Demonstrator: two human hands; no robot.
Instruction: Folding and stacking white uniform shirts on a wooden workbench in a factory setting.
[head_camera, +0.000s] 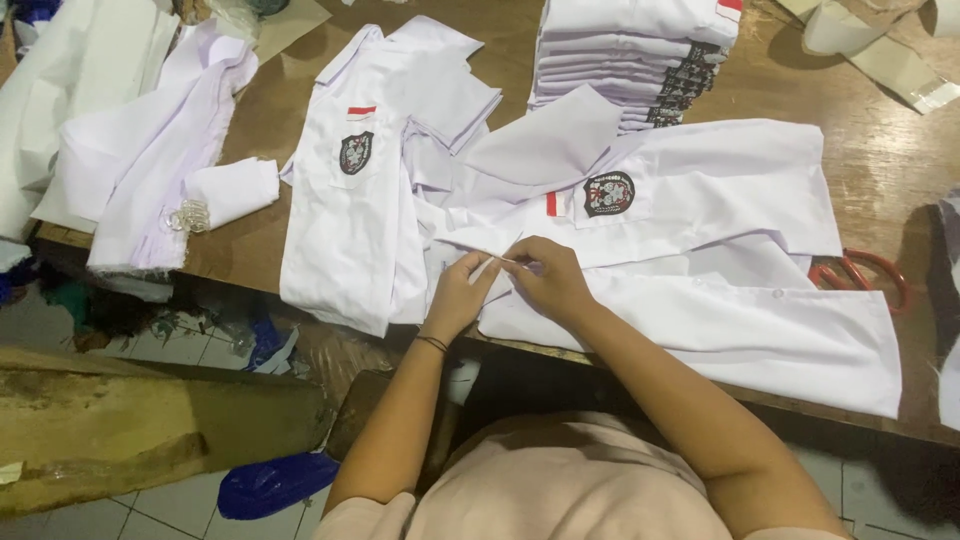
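A white shirt with a dark chest badge and a small red-and-white patch lies spread on the wooden table in front of me. My left hand and my right hand meet at the shirt's front edge. Both pinch the cloth between fingertips, almost touching each other. A thin white strand or fold runs between the two hands. A black band circles my left wrist.
A second white shirt lies to the left. A stack of folded shirts stands at the back. Loose white cloth is heaped far left, red-handled scissors lie at right. Blue plastic lies on the tiled floor below.
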